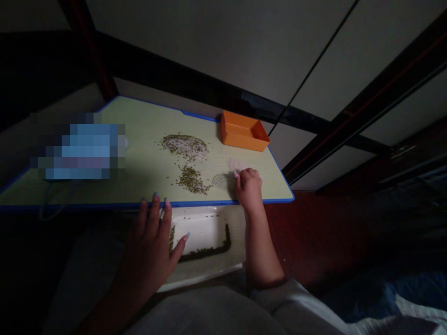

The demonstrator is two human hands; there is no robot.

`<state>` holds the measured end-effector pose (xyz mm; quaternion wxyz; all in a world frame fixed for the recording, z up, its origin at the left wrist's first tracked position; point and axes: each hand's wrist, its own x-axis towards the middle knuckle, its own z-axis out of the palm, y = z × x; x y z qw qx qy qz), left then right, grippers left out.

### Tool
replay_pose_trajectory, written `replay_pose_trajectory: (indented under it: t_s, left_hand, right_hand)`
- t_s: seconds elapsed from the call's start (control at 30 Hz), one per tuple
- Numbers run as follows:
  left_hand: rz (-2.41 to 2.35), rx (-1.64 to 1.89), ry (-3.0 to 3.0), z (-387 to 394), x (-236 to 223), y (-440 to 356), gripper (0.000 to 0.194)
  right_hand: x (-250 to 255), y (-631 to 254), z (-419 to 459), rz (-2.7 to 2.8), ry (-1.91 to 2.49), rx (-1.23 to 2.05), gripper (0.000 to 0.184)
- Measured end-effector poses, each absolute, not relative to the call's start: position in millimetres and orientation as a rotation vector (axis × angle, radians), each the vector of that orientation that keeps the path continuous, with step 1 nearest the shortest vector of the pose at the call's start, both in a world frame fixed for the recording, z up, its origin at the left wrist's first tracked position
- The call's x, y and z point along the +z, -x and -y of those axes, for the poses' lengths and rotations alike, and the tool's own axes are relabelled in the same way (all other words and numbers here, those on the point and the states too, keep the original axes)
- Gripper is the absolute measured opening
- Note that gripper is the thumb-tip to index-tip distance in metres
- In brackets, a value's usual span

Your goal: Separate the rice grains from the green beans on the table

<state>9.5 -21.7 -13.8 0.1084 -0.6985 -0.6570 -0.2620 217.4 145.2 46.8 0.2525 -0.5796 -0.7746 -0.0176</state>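
Observation:
My right hand (249, 188) rests near the front right of a pale green tabletop. Its fingers are curled onto the edge of a clear, curved plastic piece (223, 180), whose exact kind I cannot make out. Left of that lies a pile of small green beans (192, 180). Farther back, a wider heap of white grains mixed with green beans (185, 146) is spread out. A thin patch of pale grains (236, 163) sits just beyond my right hand. My left hand (150, 242) is open, fingers spread, above the left side of a white tub (202, 228) holding green beans along its inner edges.
An orange box (244, 135) stands at the table's back right corner. A blurred-out blue object (85, 151) is on the left, with a thin cord below it. The blue-edged tabletop (139, 121) backs onto light panels. Reddish floor (307, 232) shows at right.

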Motion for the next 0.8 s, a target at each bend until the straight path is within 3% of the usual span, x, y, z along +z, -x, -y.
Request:
replay_pose_trajectory:
  t_s: [0.8]
  left_hand:
    - [1.986,-0.768,2.061,22.2,-15.5,-9.5,0.085]
  right_hand:
    - [47.3,-220.7,-144.7,2.129,1.467,0.057,0.028]
